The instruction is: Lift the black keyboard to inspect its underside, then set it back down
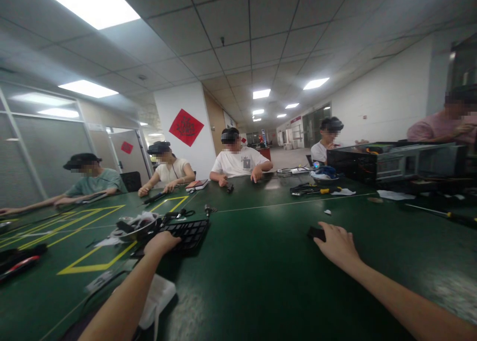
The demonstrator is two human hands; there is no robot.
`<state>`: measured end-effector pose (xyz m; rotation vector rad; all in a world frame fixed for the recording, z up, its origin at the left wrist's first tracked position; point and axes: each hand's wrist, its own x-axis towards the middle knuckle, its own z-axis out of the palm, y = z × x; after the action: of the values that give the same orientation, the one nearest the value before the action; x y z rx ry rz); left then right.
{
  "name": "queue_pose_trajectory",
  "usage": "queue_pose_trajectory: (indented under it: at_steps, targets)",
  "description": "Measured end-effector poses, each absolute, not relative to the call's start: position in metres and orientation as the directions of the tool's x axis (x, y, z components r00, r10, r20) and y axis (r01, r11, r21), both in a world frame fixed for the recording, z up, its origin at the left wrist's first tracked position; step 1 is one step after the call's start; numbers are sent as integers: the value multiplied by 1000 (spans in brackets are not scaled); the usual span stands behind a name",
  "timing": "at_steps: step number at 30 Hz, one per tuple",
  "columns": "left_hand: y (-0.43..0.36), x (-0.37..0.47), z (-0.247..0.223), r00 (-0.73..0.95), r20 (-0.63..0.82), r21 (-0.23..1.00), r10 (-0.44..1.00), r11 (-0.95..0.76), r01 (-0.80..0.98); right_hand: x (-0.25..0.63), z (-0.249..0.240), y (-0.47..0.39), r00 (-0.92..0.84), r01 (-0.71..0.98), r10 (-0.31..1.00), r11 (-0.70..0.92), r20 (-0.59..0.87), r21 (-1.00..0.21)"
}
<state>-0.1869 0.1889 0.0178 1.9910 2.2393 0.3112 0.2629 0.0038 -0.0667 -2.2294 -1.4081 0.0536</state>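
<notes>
On the green table, my left hand [162, 242] rests at the near edge of a black tray [192, 233] with several compartments. Its fingers are bent over the tray's edge, and whether they grip it is partly hidden. My right hand [337, 242] lies to the right, its thumb and fingers round a small black object [316, 233] on the tabletop. A bowl [139, 228] with dark parts stands just behind and left of my left hand. A small white scrap [327, 212] lies beyond my right hand.
Several people sit around the green table [253, 271]. An open black computer case [395, 162] stands at the back right, near pliers [309, 189] and a screwdriver [443, 213]. A white object [158, 296] lies by my left forearm. Yellow tape [85, 269] marks the left side.
</notes>
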Motion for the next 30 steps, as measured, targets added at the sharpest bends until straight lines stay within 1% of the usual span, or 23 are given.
queue_pose_trajectory:
  at_steps: [4,6,8,9,10,11,12,13,15,18,20,22,25,26,29,30]
  targets:
    - [172,-152,18,-87,95,345,992,49,937,260,-61,0,422,788,894,-282,148,-547]
    - [157,-124,14,-26,127,426,992,-31,904,252,-57,-4,382,758,915,-229,131,-611]
    - [137,-93,8,55,165,510,985,-133,850,238,-53,-9,316,694,944,-160,97,-702]
    - [124,-78,3,105,185,553,977,-192,811,229,-51,-13,271,648,960,-124,76,-752]
    - [111,-64,-2,150,204,589,967,-243,770,219,-49,-17,206,565,978,-83,43,-821]
    - [96,-51,-8,201,228,636,953,-302,710,210,-47,-21,135,503,990,-32,42,-864]
    - [82,-39,-13,251,258,729,933,-358,583,202,-46,-25,73,451,995,30,70,-892]
    - [68,-29,-18,289,280,786,916,-391,479,195,-46,-28,16,390,994,94,109,-916]
    - [44,-15,-27,339,291,848,894,-406,342,186,-49,-32,-76,281,978,208,194,-937]
    - [22,-8,-37,403,263,874,877,-393,286,183,-60,-33,-145,166,945,315,293,-934]
    - [17,-10,-44,425,255,882,869,-389,266,183,-69,-31,-148,160,925,371,350,-915]
    - [15,-13,-49,428,259,887,866,-389,250,184,-74,-29,-131,202,914,405,385,-892]
    - [12,-16,-50,443,255,900,859,-378,215,184,-71,-29,-156,288,923,382,351,-878]
    - [10,-15,-49,464,247,914,851,-364,180,184,-68,-31,-171,278,929,365,328,-888]
    - [4,-12,-42,537,245,946,807,-320,50,182,-59,-37,-215,162,940,303,266,-939]
    - [3,-11,-41,558,252,947,791,-320,25,182,-58,-38,-226,148,939,295,259,-944]
